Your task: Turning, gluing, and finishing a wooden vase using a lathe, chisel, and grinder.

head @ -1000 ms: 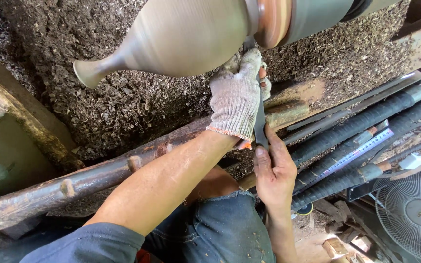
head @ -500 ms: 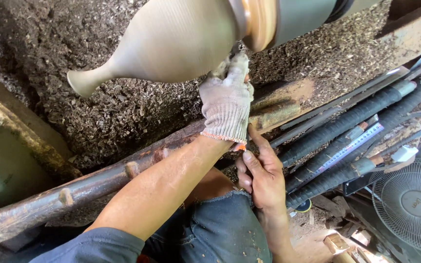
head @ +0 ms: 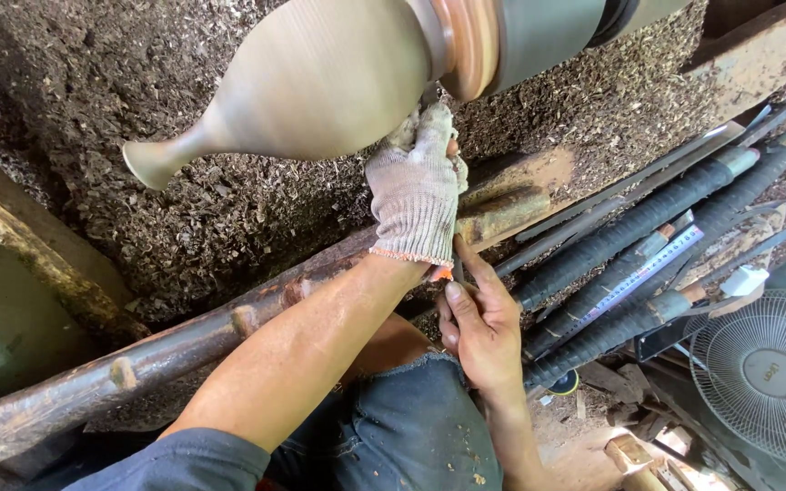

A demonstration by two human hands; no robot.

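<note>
A wooden vase (head: pixel 320 82) lies on its side across the far part of the scene, its narrow neck and flared mouth pointing left and its wide body joined on the right to an orange-brown disc (head: pixel 466 41) and a grey metal drum (head: pixel 548 32). The vase surface looks smooth and streaked. Under it spreads a thick bed of wood shavings (head: pixel 138 91).

The left hand (head: pixel 416 195), in a pale knitted glove with an orange cuff edge, reaches up from the near side to the underside of the vase's body, close to the disc. Its fingers (head: pixel 434 123) are curled together around the top of a thin metal tool (head: pixel 455 265); the tool's tip is hidden behind the glove, so whether it touches the vase cannot be told. The glove rests just above a long rusty bar (head: pixel 184 345) that runs from the near left up toward the right.

The right hand (head: pixel 479 332) is bare and sits just below the gloved one, its fingers (head: pixel 466 309) closed on the lower part of the same tool, thumb pointing up along it.

To the right lie several long tools with black wrapped handles (head: pixel 629 227), a ruler (head: pixel 639 277) among them. A round fan grille (head: pixel 766 373) stands at the near right. Blue trousers (head: pixel 393 436) show at the near edge.
</note>
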